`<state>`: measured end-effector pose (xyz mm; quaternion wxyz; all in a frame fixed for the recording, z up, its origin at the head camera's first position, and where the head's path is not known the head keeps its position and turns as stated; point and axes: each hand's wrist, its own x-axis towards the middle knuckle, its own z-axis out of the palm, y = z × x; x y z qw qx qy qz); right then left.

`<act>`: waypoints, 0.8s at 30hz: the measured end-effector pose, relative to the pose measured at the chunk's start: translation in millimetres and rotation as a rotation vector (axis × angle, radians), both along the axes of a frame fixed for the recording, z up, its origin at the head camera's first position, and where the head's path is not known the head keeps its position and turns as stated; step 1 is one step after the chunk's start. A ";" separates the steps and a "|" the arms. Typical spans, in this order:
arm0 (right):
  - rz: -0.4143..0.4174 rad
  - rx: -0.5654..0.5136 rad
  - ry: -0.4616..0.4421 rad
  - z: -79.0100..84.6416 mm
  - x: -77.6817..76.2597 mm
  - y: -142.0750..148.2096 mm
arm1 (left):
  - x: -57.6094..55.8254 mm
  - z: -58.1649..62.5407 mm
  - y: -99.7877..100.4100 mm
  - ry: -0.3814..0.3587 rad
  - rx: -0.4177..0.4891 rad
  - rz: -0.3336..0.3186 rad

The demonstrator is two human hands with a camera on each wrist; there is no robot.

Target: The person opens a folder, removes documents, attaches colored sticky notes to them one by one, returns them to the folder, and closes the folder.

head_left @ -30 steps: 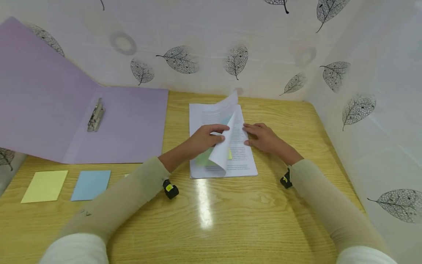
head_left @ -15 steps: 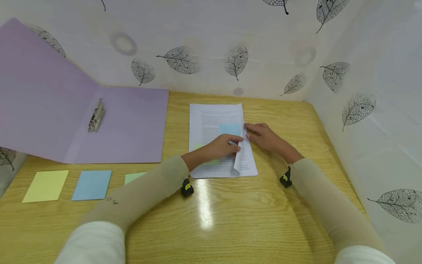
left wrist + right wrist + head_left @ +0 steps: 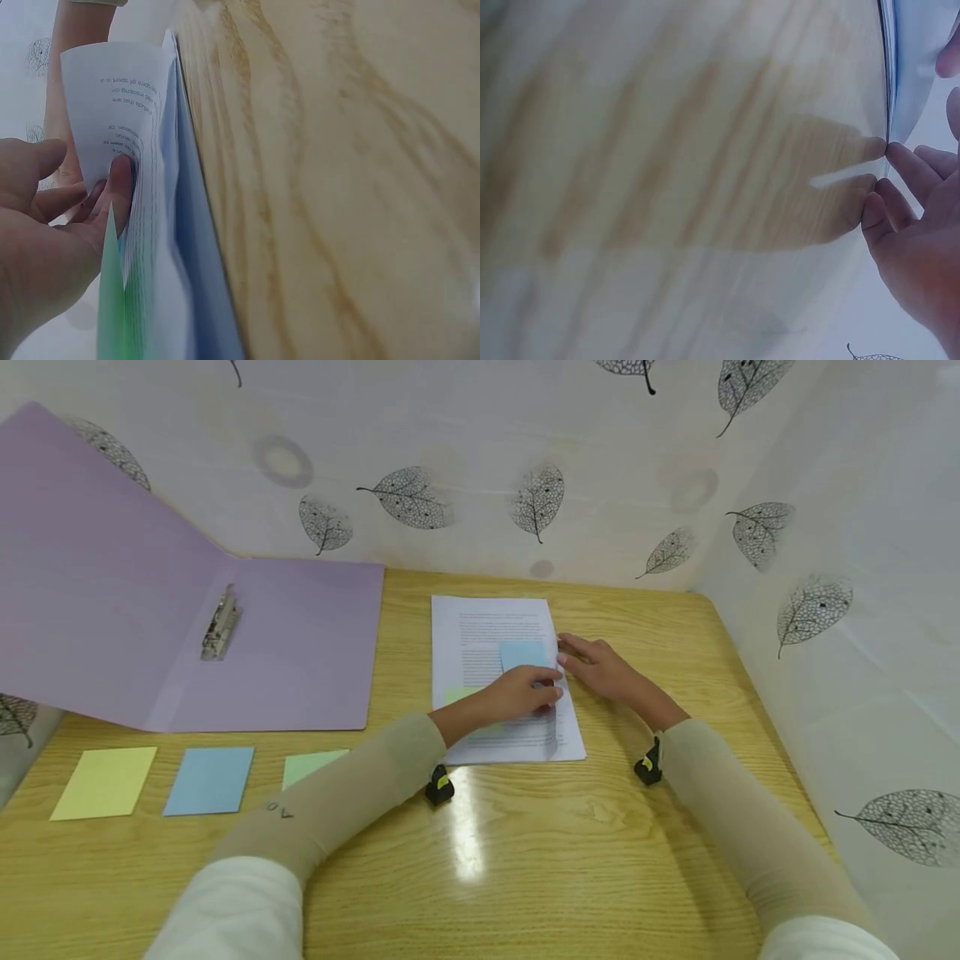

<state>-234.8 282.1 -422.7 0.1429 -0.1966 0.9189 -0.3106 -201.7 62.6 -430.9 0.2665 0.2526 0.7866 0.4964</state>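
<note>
A stack of printed paper sheets (image 3: 495, 627) lies at the middle of the table. On its top page are a blue sticky note (image 3: 522, 653) and a pale green one (image 3: 461, 694), partly under the left forearm. My left hand (image 3: 517, 693) reaches across the stack, fingertips on the page near its right edge. In the left wrist view, the thumb stands apart from the fingers and the page edge (image 3: 97, 82) curves up beside them. My right hand (image 3: 606, 672) touches the stack's right edge with its fingertips; the right wrist view shows them against the sheets' edges (image 3: 889, 82).
An open purple folder (image 3: 307, 643) with a metal clip (image 3: 221, 627) lies at the left, its cover raised against the wall. Yellow (image 3: 103, 783), blue (image 3: 208, 781) and green (image 3: 309, 767) sticky note pads sit in front, the green one partly behind the left sleeve.
The lifted page has come down to the right and now lies nearly flat, showing the blue note. My left hand has moved right with it. The right hand has shifted only slightly.
</note>
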 end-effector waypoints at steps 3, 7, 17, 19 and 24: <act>0.011 -0.002 0.028 -1.0 -0.7 -0.8 | 0.6 -0.5 1.7 0.014 -0.017 0.007; 0.031 0.007 0.073 -4.1 -1.6 -1.1 | 2.9 0.0 2.6 0.033 -0.049 0.005; 0.113 0.081 0.180 -6.4 0.5 -0.9 | 1.0 7.0 -20.4 0.102 -0.027 0.036; 0.105 0.097 0.162 -6.1 0.9 -1.1 | -0.8 10.8 -33.8 0.115 0.000 0.084; 0.070 0.154 0.093 -5.3 2.5 -1.9 | -5.8 17.5 -82.3 0.133 -0.001 0.289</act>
